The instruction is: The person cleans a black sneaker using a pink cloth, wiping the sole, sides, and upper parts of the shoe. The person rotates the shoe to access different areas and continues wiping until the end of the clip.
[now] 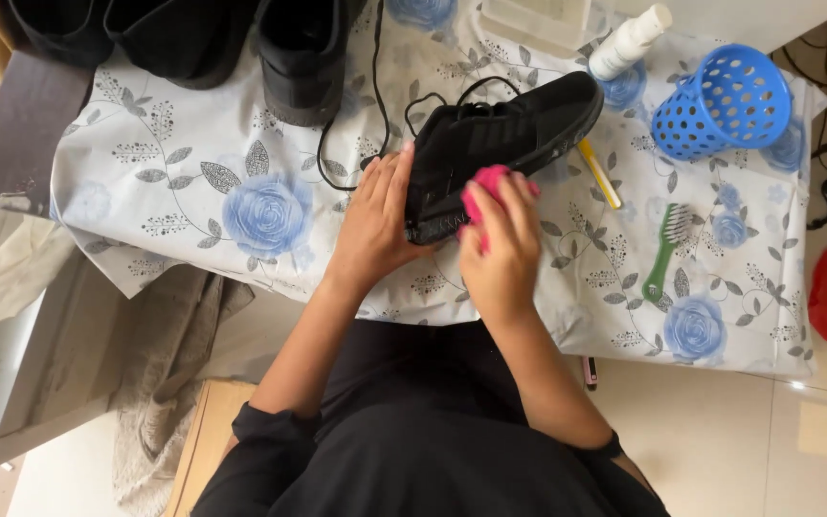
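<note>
Black lace-up sports shoe (500, 134): lying on its side near the middle of the surface (193, 206), toe toward the blue basket, heel toward the person; laces loose and trailing across the cloth.
Left hand (372, 222): fingers extended and laid flat against the heel end of the shoe, bracing it; not curled round anything.
Right hand (502, 241): closed on a small pink cloth or sponge (486, 184), pressed against the side of the shoe near the sole edge.
Hands, relative position: close together, one on each side of the heel.
Surface covering: white cloth printed with blue roses and grey leaves.
Progress, as judged: wiping in hand at the heel end; no visible difference between wiped and unwiped areas, so share done cannot be told; toe end untouched by either hand at present.
Green plastic brush (667, 251): lying right of the hands, apart from them, not in use.
Yellow toothbrush-like tool (600, 174): just beside the shoe, partly under its toe end.
Blue perforated plastic basket (723, 101): on its side at the far right corner.
White bottle (629, 40): lying near the far edge.
Other black shoes (303, 57): ranged along the far edge, well apart from the hands.
</note>
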